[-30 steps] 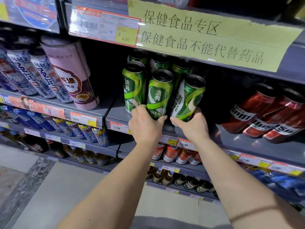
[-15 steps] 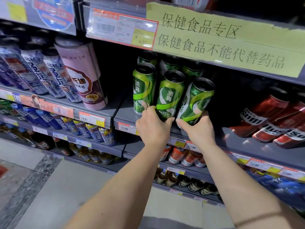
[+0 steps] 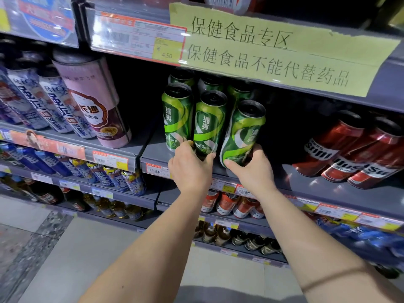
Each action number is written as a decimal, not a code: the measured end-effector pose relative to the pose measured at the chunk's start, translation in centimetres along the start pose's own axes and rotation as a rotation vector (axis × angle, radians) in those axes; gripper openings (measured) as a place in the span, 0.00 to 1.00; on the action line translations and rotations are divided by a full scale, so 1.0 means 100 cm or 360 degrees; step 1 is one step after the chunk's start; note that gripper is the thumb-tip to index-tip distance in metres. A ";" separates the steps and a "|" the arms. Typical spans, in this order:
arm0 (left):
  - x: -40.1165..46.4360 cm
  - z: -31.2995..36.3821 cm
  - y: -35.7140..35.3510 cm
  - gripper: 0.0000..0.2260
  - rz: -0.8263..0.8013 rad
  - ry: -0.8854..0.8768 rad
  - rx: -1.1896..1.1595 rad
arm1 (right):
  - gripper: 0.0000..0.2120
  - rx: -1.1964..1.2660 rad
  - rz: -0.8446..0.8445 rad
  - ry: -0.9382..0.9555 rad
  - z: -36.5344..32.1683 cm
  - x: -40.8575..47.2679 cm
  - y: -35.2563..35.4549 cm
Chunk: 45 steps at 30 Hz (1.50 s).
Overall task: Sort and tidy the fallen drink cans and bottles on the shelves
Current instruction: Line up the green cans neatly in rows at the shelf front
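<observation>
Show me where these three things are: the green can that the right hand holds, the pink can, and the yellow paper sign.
green can [image 3: 242, 136], head view, middle of its label
pink can [image 3: 96, 110], head view, middle of its side
yellow paper sign [image 3: 328, 53], head view, bare paper to the right of the top line
</observation>
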State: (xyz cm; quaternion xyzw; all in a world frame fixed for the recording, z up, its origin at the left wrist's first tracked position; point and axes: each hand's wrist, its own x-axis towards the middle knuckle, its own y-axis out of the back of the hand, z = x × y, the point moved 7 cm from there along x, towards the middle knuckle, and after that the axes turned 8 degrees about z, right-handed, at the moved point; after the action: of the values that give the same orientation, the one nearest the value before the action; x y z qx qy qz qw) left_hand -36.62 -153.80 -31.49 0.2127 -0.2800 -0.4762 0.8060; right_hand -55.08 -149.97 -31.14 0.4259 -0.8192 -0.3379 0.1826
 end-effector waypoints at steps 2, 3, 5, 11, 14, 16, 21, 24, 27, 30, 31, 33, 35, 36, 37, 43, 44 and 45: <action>0.001 0.002 0.002 0.23 -0.0009 -0.0012 0.0001 | 0.28 -0.0033 0.0052 -0.0057 -0.007 -0.002 -0.004; 0.002 0.002 0.002 0.23 -0.0023 -0.0017 0.0009 | 0.28 -0.0050 0.0062 -0.0099 -0.011 -0.002 -0.006; 0.005 0.002 0.004 0.23 -0.0060 -0.0039 0.0014 | 0.28 -0.0082 0.0055 -0.0154 -0.014 -0.003 -0.008; 0.028 -0.019 0.038 0.27 0.0106 0.0034 -0.0304 | 0.29 0.0107 -0.0002 0.0007 -0.006 -0.002 -0.008; 0.049 -0.035 0.035 0.41 -0.0075 0.0123 -0.0254 | 0.25 0.0118 0.0053 -0.0015 -0.005 -0.002 -0.010; 0.056 -0.031 0.026 0.35 -0.0267 0.0018 -0.0235 | 0.23 0.0073 0.0089 -0.0053 -0.007 -0.002 -0.011; 0.063 -0.029 0.025 0.19 -0.0272 -0.0116 -0.0046 | 0.22 0.0008 0.0113 -0.0087 -0.008 -0.001 -0.012; 0.061 -0.030 0.026 0.18 -0.0221 -0.0115 -0.0077 | 0.22 -0.0010 0.0107 -0.0087 -0.007 -0.001 -0.014; 0.058 -0.029 0.026 0.16 -0.0203 -0.0115 -0.0102 | 0.24 0.0020 0.0104 -0.0070 -0.009 -0.001 -0.014; 0.056 -0.029 0.028 0.17 -0.0188 -0.0083 -0.0132 | 0.22 -0.0002 0.0107 -0.0077 -0.010 -0.001 -0.014; 0.056 -0.029 0.029 0.17 -0.0170 -0.0082 -0.0139 | 0.21 -0.0006 0.0111 -0.0075 -0.010 -0.002 -0.013; 0.056 -0.029 0.029 0.16 -0.0157 -0.0093 -0.0128 | 0.21 -0.0020 0.0121 -0.0069 -0.011 -0.003 -0.013; 0.057 -0.031 0.028 0.15 -0.0166 -0.0082 -0.0118 | 0.22 -0.0043 0.0136 -0.0075 -0.011 -0.003 -0.014; 0.059 -0.033 0.026 0.14 -0.0167 -0.0080 -0.0116 | 0.23 -0.0050 0.0144 -0.0077 -0.011 -0.004 -0.014; 0.059 -0.033 0.025 0.14 -0.0173 -0.0079 -0.0115 | 0.24 -0.0052 0.0150 -0.0079 -0.011 -0.004 -0.014; 0.061 -0.028 0.027 0.30 -0.0148 -0.0076 -0.0115 | 0.38 0.0176 0.0116 -0.0095 -0.007 -0.002 -0.006; 0.057 -0.020 0.034 0.35 -0.0081 -0.0088 -0.0104 | 0.41 0.0213 0.0129 -0.0082 -0.006 -0.001 -0.001; 0.051 -0.010 0.041 0.38 -0.0007 -0.0105 -0.0111 | 0.42 0.0248 0.0141 -0.0060 -0.006 -0.001 0.004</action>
State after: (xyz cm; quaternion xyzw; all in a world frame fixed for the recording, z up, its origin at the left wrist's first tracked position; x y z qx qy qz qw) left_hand -31.30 -156.38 -28.51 0.1692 -0.2892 -0.4942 0.8021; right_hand -54.92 -150.00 -30.48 0.3958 -0.8643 -0.2726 0.1482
